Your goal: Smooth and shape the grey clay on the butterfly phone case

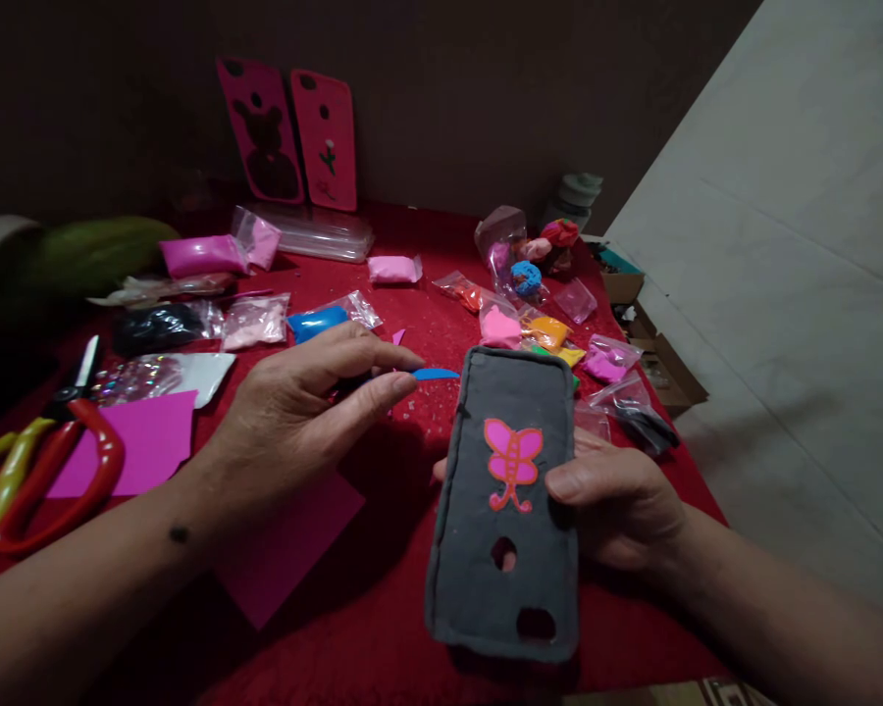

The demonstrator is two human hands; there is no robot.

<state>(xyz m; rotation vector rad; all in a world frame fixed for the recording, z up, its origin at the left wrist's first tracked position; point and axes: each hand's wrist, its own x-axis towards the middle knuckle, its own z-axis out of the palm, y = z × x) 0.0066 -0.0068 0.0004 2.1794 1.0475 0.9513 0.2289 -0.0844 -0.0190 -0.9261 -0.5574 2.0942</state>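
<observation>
My right hand [618, 495] holds a dark grey phone case [504, 579] from beneath, thumb on its right edge. A pink butterfly with orange outline [513, 461] sits on the case's upper half. My left hand [301, 412] pinches a small blue tool or clay sliver [436, 374] between thumb and fingers, its tip just left of the case's top corner. Both hands hover over a red cloth-covered table [383, 608].
Red-handled scissors [59, 471] and pink paper sheets [147, 441] lie at left. Several bags of coloured clay [316, 322] are scattered at the back and right. Two pink decorated cases [290, 132] lean on the wall. Cardboard boxes [662, 368] sit at the right edge.
</observation>
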